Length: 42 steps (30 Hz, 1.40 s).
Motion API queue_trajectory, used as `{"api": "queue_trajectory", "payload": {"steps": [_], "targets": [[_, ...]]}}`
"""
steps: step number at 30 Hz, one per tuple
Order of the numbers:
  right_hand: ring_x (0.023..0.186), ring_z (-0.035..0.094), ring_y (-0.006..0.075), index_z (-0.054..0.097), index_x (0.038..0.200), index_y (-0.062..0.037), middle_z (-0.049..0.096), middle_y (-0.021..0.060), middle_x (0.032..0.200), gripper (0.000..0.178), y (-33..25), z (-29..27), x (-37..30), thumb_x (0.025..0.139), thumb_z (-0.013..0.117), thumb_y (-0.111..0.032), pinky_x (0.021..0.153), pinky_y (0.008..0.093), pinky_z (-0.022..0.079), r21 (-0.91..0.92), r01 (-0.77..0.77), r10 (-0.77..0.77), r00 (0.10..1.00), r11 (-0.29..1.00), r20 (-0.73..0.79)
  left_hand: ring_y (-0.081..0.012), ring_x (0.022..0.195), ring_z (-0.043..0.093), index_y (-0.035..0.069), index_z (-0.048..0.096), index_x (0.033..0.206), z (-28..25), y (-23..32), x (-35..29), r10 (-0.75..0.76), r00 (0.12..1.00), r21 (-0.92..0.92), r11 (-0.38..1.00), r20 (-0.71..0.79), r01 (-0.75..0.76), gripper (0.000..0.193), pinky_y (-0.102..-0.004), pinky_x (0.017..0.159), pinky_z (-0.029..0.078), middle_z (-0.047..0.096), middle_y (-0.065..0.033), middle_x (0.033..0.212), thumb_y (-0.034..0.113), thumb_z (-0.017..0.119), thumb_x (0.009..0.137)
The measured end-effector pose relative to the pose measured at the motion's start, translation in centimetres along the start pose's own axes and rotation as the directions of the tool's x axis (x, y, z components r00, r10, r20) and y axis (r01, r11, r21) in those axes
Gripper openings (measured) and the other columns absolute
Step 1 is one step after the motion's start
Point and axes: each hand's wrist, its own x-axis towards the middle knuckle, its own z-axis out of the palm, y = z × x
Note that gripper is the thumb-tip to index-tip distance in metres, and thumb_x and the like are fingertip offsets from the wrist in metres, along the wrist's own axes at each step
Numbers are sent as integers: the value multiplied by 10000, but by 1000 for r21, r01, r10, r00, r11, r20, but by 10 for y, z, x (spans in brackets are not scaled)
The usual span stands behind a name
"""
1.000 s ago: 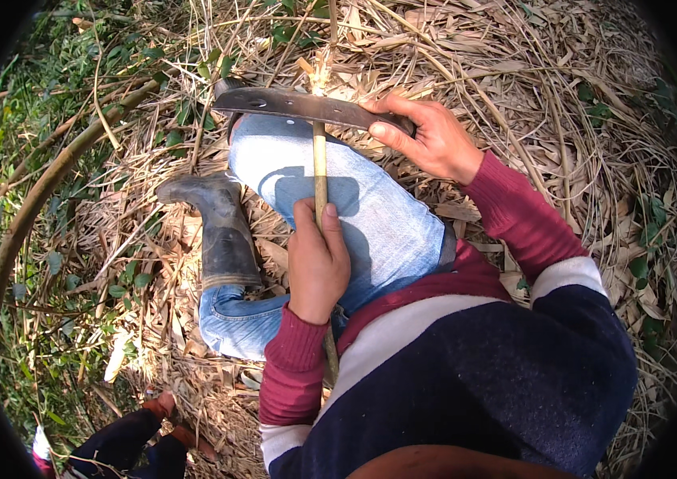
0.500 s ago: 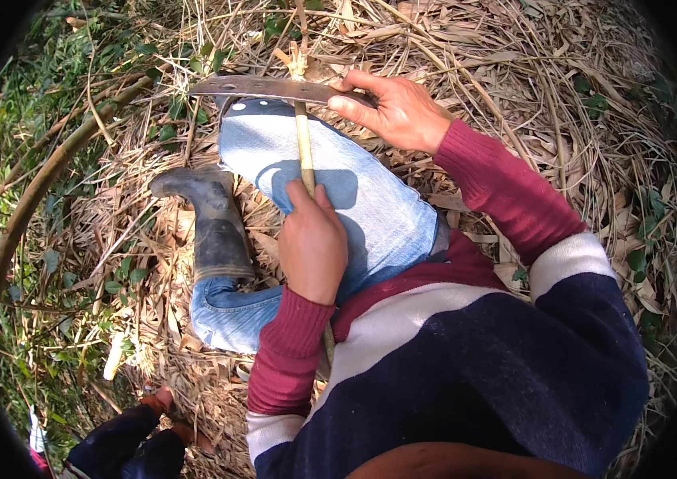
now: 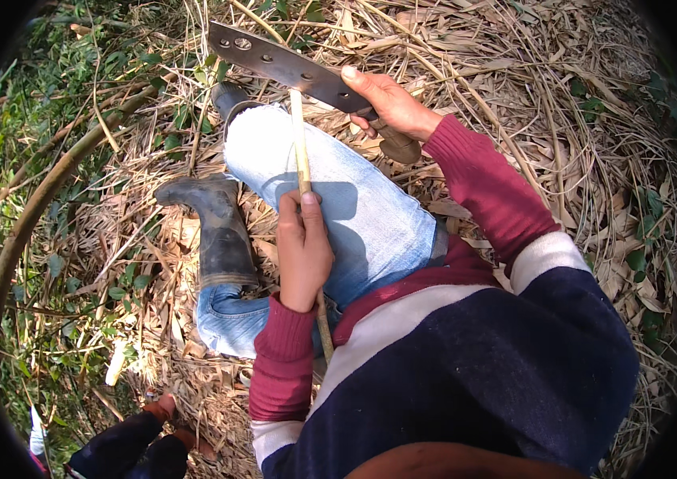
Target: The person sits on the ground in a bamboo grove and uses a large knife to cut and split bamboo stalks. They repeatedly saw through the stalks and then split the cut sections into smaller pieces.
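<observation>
My right hand (image 3: 396, 105) is closed on the handle of a machete (image 3: 286, 69), its thumb resting at the base of the blade. The broad dark blade has several round holes and points up and left, its flat side facing me. The brown handle's end shows below my fingers. My left hand (image 3: 304, 254) grips a thin pale stick (image 3: 301, 152), which runs up across my jeans-covered leg (image 3: 354, 207). At the blade's lower edge the stick's pale upper end shows; whether it continues behind the blade I cannot tell.
Dry leaves and stalks (image 3: 498, 88) cover the ground around me. A thick curved stem (image 3: 31, 207) arches at the left beside green plants. My rubber boot (image 3: 222, 231) rests on the litter. Another person's dark-clothed legs and bare feet (image 3: 164, 405) are at the lower left.
The machete has risen and turned from edge-on across the stick to flat side showing. The frayed piece above the blade is no longer visible. My left hand has shifted slightly down.
</observation>
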Motion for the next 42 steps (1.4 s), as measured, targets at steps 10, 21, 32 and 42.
{"api": "queue_trajectory", "payload": {"steps": [10, 21, 32, 42], "targets": [[879, 716, 246, 701, 1200, -42, 740, 100, 974, 493, -12, -5, -26, 966, 662, -474, 808, 379, 555, -700, 225, -312, 950, 678, 3, -72, 429, 386, 34, 567, 1086, -25, 17, 2, -386, 856, -417, 754, 345, 508, 339, -221, 396, 317, 430, 22, 573, 340, 421, 1109], [787, 710, 330, 716, 1181, -147, 711, 119, 741, 676, -18, 8, -34, 897, 548, -737, 710, 447, 547, -823, 97, -323, 940, 560, -109, -102, 529, 476, -1, 577, 998, -8, 6, -2, -236, 965, -48, 969, 113, 243, 317, -297, 503, 371, 488, -10, 600, 273, 455, 1100], [759, 707, 357, 699, 1144, -134, 704, 134, 729, 729, -38, 20, -24, 919, 444, -779, 677, 484, 550, -917, 49, -298, 951, 395, -78, -462, 716, 637, -14, 591, 1042, 1, 19, -4, -84, 996, 263, 961, -21, 87, 275, -491, 629, 468, 643, -271, 773, 233, 473, 1071], [849, 728, 340, 701, 1125, -124, 743, 101, 825, 772, -50, 24, 2, 907, 425, -811, 741, 477, 565, -805, 45, -184, 980, 592, -81, -257, 604, 581, -22, 593, 973, 5, 13, 4, -104, 993, 240, 964, -63, 116, 337, -381, 585, 445, 586, -135, 679, 252, 437, 1092]]}}
